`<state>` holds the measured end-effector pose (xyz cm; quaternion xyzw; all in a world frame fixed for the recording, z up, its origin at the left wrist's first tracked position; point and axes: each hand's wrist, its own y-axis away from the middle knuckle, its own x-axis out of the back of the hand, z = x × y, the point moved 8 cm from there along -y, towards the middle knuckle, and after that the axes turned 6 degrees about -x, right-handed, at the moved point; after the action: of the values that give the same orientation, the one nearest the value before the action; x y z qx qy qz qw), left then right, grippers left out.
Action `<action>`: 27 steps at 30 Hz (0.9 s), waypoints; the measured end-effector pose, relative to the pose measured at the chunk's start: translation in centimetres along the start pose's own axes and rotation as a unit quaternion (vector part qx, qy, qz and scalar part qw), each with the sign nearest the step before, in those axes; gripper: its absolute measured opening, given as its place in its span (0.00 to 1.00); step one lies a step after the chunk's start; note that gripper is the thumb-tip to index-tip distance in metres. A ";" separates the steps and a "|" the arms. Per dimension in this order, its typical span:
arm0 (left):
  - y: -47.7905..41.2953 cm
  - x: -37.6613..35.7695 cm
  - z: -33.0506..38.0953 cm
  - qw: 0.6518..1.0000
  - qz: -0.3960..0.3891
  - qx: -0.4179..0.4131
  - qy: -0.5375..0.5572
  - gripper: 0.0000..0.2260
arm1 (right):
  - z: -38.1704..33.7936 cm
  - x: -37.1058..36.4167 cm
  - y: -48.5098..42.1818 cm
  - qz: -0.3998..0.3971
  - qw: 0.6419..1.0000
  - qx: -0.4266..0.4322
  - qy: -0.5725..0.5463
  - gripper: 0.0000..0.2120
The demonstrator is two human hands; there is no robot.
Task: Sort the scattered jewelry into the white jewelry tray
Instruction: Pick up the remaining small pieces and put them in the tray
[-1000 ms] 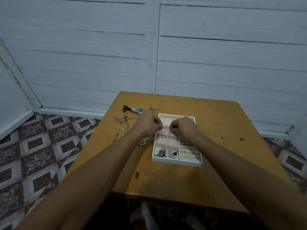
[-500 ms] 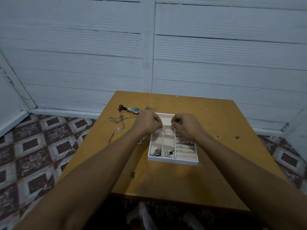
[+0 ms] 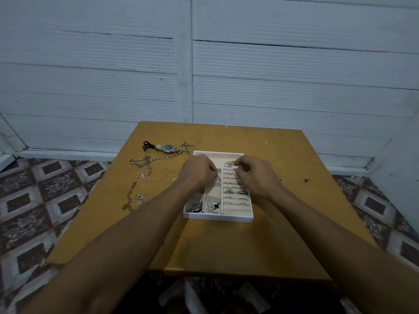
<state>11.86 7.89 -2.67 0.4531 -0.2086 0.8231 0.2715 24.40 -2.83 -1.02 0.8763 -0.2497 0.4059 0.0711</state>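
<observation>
Leftward – watch (image 3: 167,148), chains (image 3: 156,160) – beside tray (image 3: 217,218).

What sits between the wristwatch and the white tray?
One end of the long chain lies on the table between the wristwatch and the far-left corner of the white tray. The left hand is above the tray's left compartments.

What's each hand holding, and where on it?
Left hand pinches a small silvery piece; which part is too small to tell. Right hand: curled fingers, contents unclear.
</observation>
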 end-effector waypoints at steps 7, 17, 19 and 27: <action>0.3 -0.1 1.2 0.992 0.030 -0.071 -0.100 0.09 | -0.3 0.2 0.8 0.021 0.999 0.006 0.042 0.10; 2.8 2.3 0.7 0.990 0.063 -0.104 -0.075 0.12 | -1.8 -0.2 1.6 0.021 0.999 0.018 0.030 0.09; 4.2 4.0 -0.7 0.992 0.079 -0.089 -0.044 0.12 | -3.0 -0.9 1.7 0.022 0.998 0.035 0.038 0.09; 11.0 9.9 -9.9 0.993 0.120 0.003 -0.014 0.12 | -10.7 -7.2 3.3 -0.039 0.991 0.111 0.063 0.08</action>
<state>-5.72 7.86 -0.23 0.4374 -0.2629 0.8437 0.1666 11.58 0.54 0.41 0.8608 -0.1634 0.4820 0.0048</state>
